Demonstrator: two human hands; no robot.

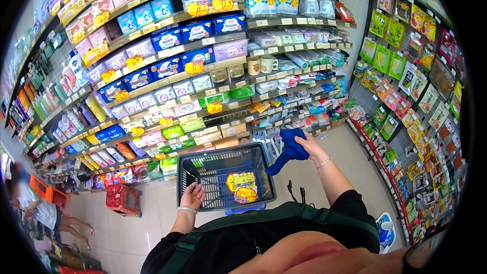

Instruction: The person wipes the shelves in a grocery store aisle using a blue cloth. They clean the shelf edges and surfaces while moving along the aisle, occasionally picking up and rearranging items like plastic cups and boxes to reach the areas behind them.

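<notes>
I have the right hand [307,147] clamped on a blue cloth [291,148] beside the basket [209,166]; the left hand [192,196], empty, fingers spread, is at its near-left corner. Seemingly mid-handling; moving calls for minding the cloth's dangling end.

Limp, crumpled blue cloth [291,148] in the right hand [307,147], beside a dark basket [221,160]
</notes>
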